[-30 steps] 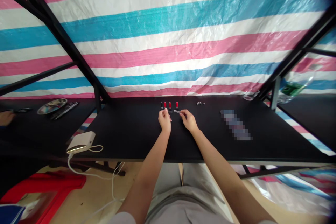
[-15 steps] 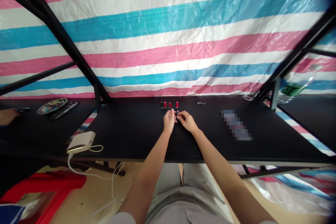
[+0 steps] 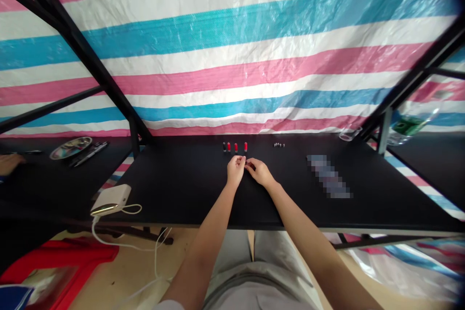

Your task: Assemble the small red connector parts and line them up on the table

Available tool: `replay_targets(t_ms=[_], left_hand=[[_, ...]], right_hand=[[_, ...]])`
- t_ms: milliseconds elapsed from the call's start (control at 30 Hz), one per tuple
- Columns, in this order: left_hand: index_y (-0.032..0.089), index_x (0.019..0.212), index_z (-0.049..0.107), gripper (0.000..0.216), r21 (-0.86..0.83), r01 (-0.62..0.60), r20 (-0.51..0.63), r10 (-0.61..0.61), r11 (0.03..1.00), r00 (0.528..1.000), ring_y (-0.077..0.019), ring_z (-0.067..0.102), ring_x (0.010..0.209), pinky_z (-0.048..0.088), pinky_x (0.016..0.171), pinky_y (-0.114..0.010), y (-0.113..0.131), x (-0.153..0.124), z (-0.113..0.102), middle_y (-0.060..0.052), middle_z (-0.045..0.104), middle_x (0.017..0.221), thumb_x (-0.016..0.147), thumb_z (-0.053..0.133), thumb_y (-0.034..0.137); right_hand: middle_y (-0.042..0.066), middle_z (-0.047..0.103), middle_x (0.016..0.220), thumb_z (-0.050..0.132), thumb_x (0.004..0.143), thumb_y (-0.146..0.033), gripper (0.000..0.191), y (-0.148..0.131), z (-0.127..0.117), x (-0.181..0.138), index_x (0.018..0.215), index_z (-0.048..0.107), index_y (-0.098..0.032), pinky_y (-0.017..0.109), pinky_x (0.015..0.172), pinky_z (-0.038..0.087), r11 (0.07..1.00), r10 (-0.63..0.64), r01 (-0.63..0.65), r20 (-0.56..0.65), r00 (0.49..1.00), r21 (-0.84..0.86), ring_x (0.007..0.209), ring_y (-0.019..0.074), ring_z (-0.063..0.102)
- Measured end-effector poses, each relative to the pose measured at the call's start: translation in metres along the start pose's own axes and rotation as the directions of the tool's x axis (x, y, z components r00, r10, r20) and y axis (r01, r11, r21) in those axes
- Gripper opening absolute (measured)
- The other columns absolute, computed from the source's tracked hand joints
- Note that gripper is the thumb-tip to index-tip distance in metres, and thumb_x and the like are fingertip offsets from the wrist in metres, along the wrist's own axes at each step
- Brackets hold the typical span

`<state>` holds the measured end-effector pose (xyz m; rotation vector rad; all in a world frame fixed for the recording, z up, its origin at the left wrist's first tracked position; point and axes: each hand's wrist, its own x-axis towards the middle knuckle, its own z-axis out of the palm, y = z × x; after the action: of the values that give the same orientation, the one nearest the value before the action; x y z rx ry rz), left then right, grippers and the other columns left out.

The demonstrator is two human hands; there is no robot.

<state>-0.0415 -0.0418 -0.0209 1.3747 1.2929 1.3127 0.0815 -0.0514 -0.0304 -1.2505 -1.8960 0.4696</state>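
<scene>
Two hands to watch, the left hand (image 3: 236, 170) and the right hand (image 3: 260, 172), with fingertips close together over the black table (image 3: 174, 179). Between the tips, a small dark thing (image 3: 246, 162), mostly hidden, too tiny to name. Looks pinched by the right thumb and finger. On the left, fingers curled in close to the same thing; cannot tell if gripping it or just touching.

Just past the fingers, in a row near the back: one black piece (image 3: 224, 147) and three red pieces (image 3: 236, 147), all standing up, with the widest gap before the last red. Off to the right, a little bunch of shiny bits (image 3: 279, 145), apart from both hands.

Seems to be a step of close finger work on one small thing, in front of the row. For the next move, best to hold both hands steady, squeeze just enough not to drop it, and go slow. Also good to miss the row, so as not to knock any over.
</scene>
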Motion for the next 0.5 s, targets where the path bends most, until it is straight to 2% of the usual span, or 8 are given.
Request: replay_targets(t_ms=[67,133,200,233,367,500], left_hand=[[0.015,0.084,0.056,0.028,0.004,-0.005,0.000,0.005,1.000,1.000,-0.0093,0.053,0.054,0.041,0.052,-0.020,0.000,0.001,0.000,-0.001,0.056,0.062,0.079,0.048,0.041],[0.015,0.087,0.055,0.028,0.022,-0.016,0.009,0.016,1.000,1.000,-0.0091,0.053,0.054,0.041,0.053,-0.020,-0.001,0.001,0.000,-0.001,0.056,0.062,0.081,0.045,0.040],[0.015,0.087,0.056,0.026,0.065,-0.030,0.033,0.028,0.997,0.999,-0.0088,0.053,0.054,0.041,0.053,-0.020,-0.001,0.001,0.000,0.000,0.056,0.062,0.081,0.045,0.038],[0.015,0.085,0.056,0.024,0.088,-0.034,0.047,0.030,0.996,0.998,-0.0086,0.053,0.053,0.041,0.053,-0.020,-0.002,0.001,0.000,0.000,0.056,0.061,0.081,0.045,0.036],[0.016,0.082,0.057,0.020,0.147,-0.038,0.085,0.026,0.988,0.996,-0.0082,0.052,0.052,0.040,0.054,-0.019,-0.002,0.002,0.000,0.001,0.056,0.060,0.080,0.046,0.031],[0.016,0.083,0.058,0.020,0.154,-0.019,0.095,0.004,0.988,0.995,-0.0079,0.051,0.052,0.040,0.054,-0.019,-0.004,0.004,0.000,0.001,0.055,0.059,0.080,0.045,0.031]], right_hand=[[0.003,0.064,0.077,0.050,0.080,-0.031,0.019,0.001,-0.002,0.004,0.090,0.060,-0.019,0.026,0.069,0.043,0.997,0.041,-0.043,-0.042,0.998,-0.065,0.069,0.0144,0.057],[0.003,0.064,0.077,0.049,0.080,-0.034,0.021,0.004,-0.007,0.013,0.090,0.060,-0.019,0.026,0.069,0.043,0.983,0.143,-0.158,-0.150,0.978,-0.095,0.069,0.0147,0.058],[0.003,0.065,0.076,0.048,0.080,-0.037,0.024,0.010,-0.015,0.026,0.089,0.059,-0.018,0.025,0.067,0.043,0.947,0.287,-0.315,-0.270,0.919,-0.067,0.068,0.0143,0.059],[0.003,0.065,0.076,0.049,0.080,-0.037,0.023,0.014,-0.020,0.034,0.088,0.060,-0.018,0.024,0.067,0.044,0.926,0.342,-0.374,-0.289,0.894,-0.061,0.068,0.0143,0.059],[0.003,0.066,0.081,0.055,0.076,-0.032,0.018,0.032,-0.037,0.071,0.086,0.061,-0.019,0.024,0.069,0.043,0.858,0.445,-0.493,-0.268,0.854,-0.145,0.076,0.0153,0.060],[0.005,0.065,0.086,0.056,0.075,-0.030,0.018,0.048,-0.041,0.097,0.089,0.062,-0.019,0.025,0.070,0.043,0.790,0.524,-0.566,-0.221,0.823,-0.236,0.081,0.0167,0.060]])
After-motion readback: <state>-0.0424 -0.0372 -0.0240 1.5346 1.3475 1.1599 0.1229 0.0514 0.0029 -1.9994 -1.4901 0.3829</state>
